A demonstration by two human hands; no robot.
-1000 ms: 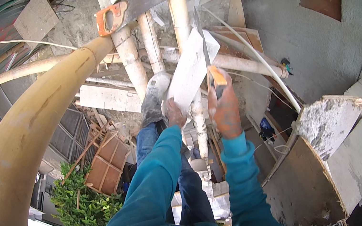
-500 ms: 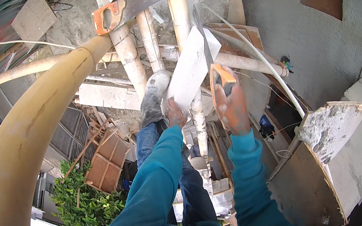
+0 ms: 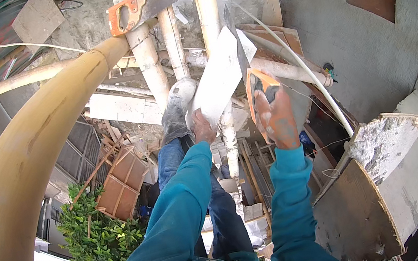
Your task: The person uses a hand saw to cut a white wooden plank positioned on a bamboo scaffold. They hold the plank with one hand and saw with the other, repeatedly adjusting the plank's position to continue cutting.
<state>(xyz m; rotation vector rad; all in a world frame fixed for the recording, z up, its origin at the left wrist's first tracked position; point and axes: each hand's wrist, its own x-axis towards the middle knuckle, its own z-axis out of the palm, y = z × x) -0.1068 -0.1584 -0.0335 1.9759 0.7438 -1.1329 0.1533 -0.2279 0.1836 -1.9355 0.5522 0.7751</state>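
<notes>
Far left, the big bamboo pole (image 3: 50, 147) curves past you, a spare saw (image 3: 142, 7) lying across the poles beyond it, untouched. Your foot (image 3: 175, 111) is braced on the poles in the middle. Just right of it your left hand (image 3: 202, 129) is closed on the near end of the white board (image 3: 220, 81), which slants up and away, and it hasn't budged in the last second. Now the right hand (image 3: 277, 118): wrapped tight round the orange handle of the saw (image 3: 258, 85), and it has slid down toward you since a second ago, blade still against the board's right edge. That reads as the pull of a sawing stroke, so the cut looks under way, not through. Board stays in one piece between your hands.
</notes>
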